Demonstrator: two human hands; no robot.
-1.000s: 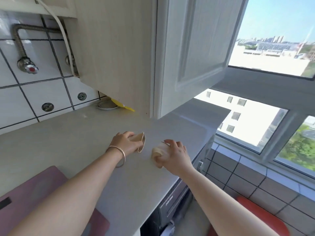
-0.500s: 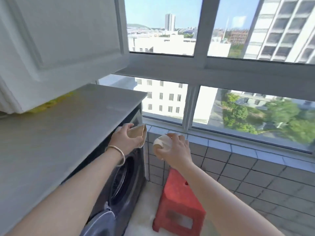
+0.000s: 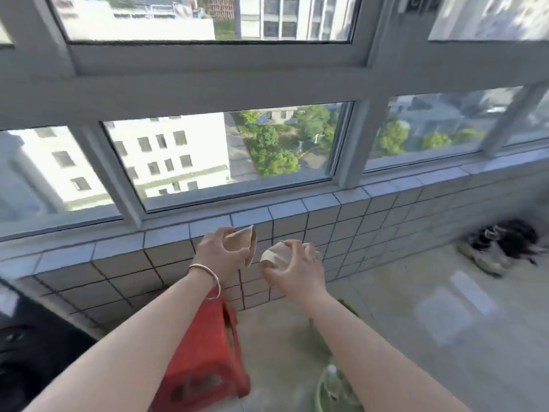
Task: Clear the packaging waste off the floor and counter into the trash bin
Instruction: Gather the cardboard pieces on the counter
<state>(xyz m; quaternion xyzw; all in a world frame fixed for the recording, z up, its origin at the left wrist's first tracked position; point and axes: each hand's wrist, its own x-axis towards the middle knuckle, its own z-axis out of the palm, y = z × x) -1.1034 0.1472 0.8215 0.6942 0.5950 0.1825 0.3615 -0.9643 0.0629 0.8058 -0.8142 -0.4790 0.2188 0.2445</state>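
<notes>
- Nearest, bottom edge: a green basin (image 3: pixel 323 394) with a clear bottle in it sits on the floor (image 3: pixel 445 337), right next to a red stool (image 3: pixel 202 361). Blurred, so I can't tell if it counts as waste.
- Dark appliance (image 3: pixel 32 352) at lower left, only a corner shows.
- Both forearms reach forward and slightly inward at about chest height, wrists level, hands close together but not touching.
- Left hand (image 3: pixel 218 252): fingers curled around a brown paper bag (image 3: pixel 242 242), open end pointing right. Bracelet (image 3: pixel 208 281) on that wrist.
- Right hand (image 3: pixel 300 267): fingertips wrapped over a crumpled paper wad (image 3: pixel 274 257), held from above, palm down.
- My read: 1 piece per hand so both go in 1 trip; held out front, away from the body, ready to drop.
- Both pieces are in the air over the stool and floor, in front of the tiled wall (image 3: pixel 386 227). No trash bin in view, so they're not binned yet.
- Further right on the floor: a pair of shoes (image 3: pixel 499 248) by the wall, not waste.
- Farthest: window (image 3: pixel 225 150) above the tiled ledge, buildings and trees outside.
- Next, probably: locate the bin, then release both. The light paper could flutter out of line if dropped from high up.
</notes>
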